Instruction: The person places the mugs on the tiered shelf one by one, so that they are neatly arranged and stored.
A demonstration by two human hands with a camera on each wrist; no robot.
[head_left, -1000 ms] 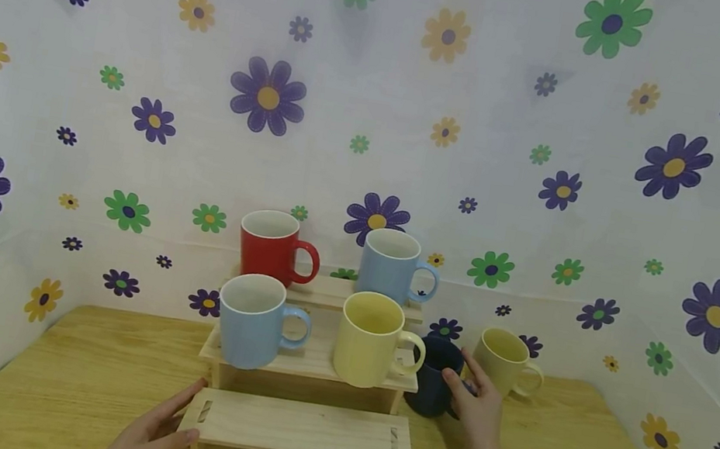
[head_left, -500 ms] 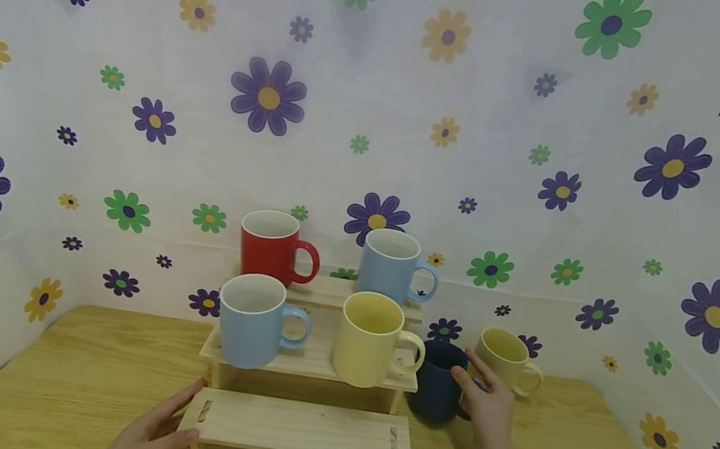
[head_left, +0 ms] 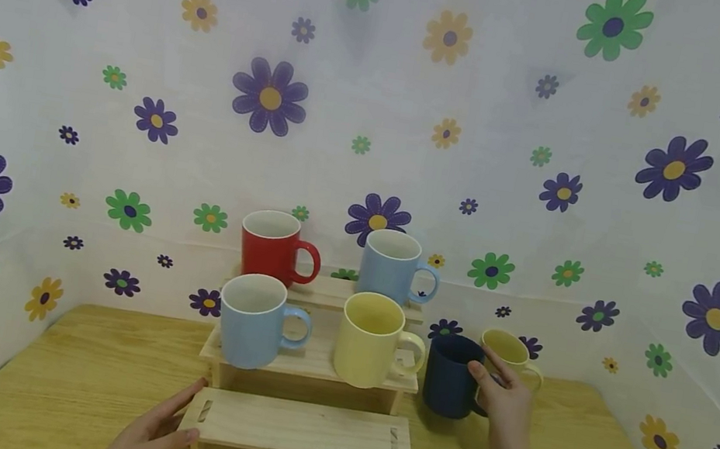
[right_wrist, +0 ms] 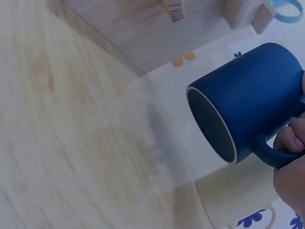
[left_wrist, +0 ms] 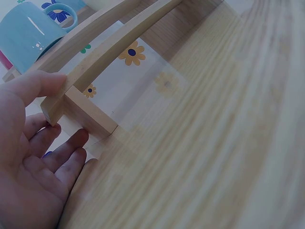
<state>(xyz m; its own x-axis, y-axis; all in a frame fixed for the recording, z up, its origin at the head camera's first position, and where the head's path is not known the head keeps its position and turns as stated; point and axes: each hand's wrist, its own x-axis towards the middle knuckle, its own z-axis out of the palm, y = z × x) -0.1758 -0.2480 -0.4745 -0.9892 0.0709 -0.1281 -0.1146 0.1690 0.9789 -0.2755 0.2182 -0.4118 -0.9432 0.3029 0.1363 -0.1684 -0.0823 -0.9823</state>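
Note:
My right hand (head_left: 504, 404) holds a dark blue mug (head_left: 451, 380) by its handle, right of the three-tier wooden stand (head_left: 299, 428). The mug is upright in the head view; in the right wrist view its underside shows, with the mug (right_wrist: 248, 100) raised off the table and fingers through the handle. At the stand's lowest tier, my left hand (head_left: 153, 431) grips the left end. The left wrist view has the thumb on the board end and fingers curled below it. A light blue mug (head_left: 248, 325) and a yellow mug (head_left: 365, 343) occupy the middle tier.
On the top tier stand a red mug (head_left: 267, 245) and another light blue mug (head_left: 387, 268). A second yellow mug (head_left: 505, 346) is on the wooden table (head_left: 59, 381), just behind my right hand. A flower-printed cloth (head_left: 382, 87) surrounds the table's back and sides.
The dark blue mug has come out from beside the stand, moving right and up with my right hand. My left hand and the mugs on the tiers stay put.

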